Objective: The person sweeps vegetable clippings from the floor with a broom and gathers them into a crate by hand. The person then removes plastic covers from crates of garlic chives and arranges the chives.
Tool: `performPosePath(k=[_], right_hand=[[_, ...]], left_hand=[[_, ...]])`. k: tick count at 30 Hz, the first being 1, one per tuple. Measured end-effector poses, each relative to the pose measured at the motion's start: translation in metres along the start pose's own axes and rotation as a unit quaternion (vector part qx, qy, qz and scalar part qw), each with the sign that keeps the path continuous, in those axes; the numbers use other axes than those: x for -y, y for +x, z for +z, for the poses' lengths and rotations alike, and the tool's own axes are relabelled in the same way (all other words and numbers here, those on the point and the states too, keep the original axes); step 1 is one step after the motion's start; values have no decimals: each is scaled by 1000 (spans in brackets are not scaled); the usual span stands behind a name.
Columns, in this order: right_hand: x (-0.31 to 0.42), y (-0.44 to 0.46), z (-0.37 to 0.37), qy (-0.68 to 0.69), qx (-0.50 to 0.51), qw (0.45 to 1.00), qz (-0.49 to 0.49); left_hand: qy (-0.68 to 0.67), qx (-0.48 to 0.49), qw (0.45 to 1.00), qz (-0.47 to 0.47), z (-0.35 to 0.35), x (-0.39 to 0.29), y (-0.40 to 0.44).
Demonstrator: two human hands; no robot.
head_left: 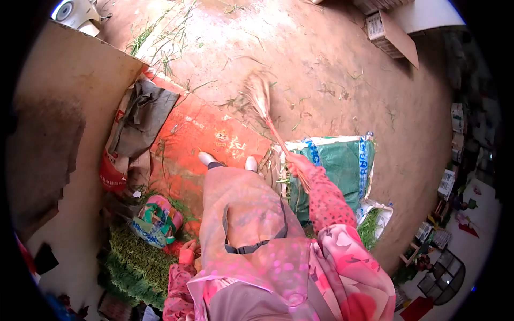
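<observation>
My right hand [299,165] is closed around the handle of a straw broom [272,125]. The broom's bristles [257,91] are smeared by motion over the dirt floor, among scattered green blades. Low beside my apron [241,203], my left hand [188,251] hangs with its fingers loosely apart and nothing visible in it. Close to that hand are a pink, green and white bundle [155,224] and a stack of cut green grass [136,262]. Under my feet lies an orange-red printed sheet [184,134].
To my right lies a green woven sack [340,166], with a white sack of grass [375,222] near it. A grey cloth [147,109] lies by the left wall [96,59]. An open cardboard box [388,37] stands far right, a white machine [75,13] far left.
</observation>
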State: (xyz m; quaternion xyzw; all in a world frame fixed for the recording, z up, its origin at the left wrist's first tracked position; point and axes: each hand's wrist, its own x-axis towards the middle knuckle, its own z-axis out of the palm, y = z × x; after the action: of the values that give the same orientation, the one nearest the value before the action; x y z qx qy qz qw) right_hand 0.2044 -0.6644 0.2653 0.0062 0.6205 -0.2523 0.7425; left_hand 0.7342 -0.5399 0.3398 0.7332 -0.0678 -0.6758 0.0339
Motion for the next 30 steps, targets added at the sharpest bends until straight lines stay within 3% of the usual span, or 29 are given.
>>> performPosePath(k=[1, 4, 7, 10, 14, 18, 20, 22, 24, 25, 26, 27, 28, 29, 30], right_hand=[[11, -16, -1, -3, 1, 1000, -6], [49, -70, 30, -4, 5, 1000, -21], [80, -83, 88, -11, 14, 1000, 10], [113, -52, 155, -11, 67, 998, -13], [170, 34, 264, -18, 120, 991, -56], [224, 142, 356, 8, 187, 982, -40], [244, 181, 388, 11, 157, 987, -28], [252, 217, 389, 7, 121, 993, -10], [243, 246, 356, 119, 154, 980, -31], [243, 237, 341, 89, 109, 990, -32], [246, 221, 325, 63, 63, 995, -37], [250, 200, 314, 108, 83, 991, -11], [255, 172, 308, 53, 62, 997, -13], [268, 152, 309, -5, 43, 999, -21], [285, 138, 313, -5, 42, 999, -23]], left_hand=[[-20, -1, 1000, 9, -6, 0, 14], [-22, 164, 986, 22, -25, -33, 44], [-30, 162, 986, 13, -26, -89, 56], [21, 18, 996, 80, -28, -147, 58], [0, 43, 990, 134, -72, -183, 84], [-18, -12, 995, 94, -98, -228, 70], [-16, -21, 997, 76, -118, -228, 75], [-22, -27, 998, 51, -123, -226, 77], [-47, -71, 996, 25, -120, -226, 77], [-55, -74, 995, 25, -120, -224, 77], [-132, -5, 991, 2, -122, -222, 84], [-202, 62, 977, -27, -125, -214, 85], [-200, 59, 977, -34, -125, -196, 87], [-344, 214, 914, 4, -118, -178, 103], [-409, 288, 865, 26, -105, -196, 103]])
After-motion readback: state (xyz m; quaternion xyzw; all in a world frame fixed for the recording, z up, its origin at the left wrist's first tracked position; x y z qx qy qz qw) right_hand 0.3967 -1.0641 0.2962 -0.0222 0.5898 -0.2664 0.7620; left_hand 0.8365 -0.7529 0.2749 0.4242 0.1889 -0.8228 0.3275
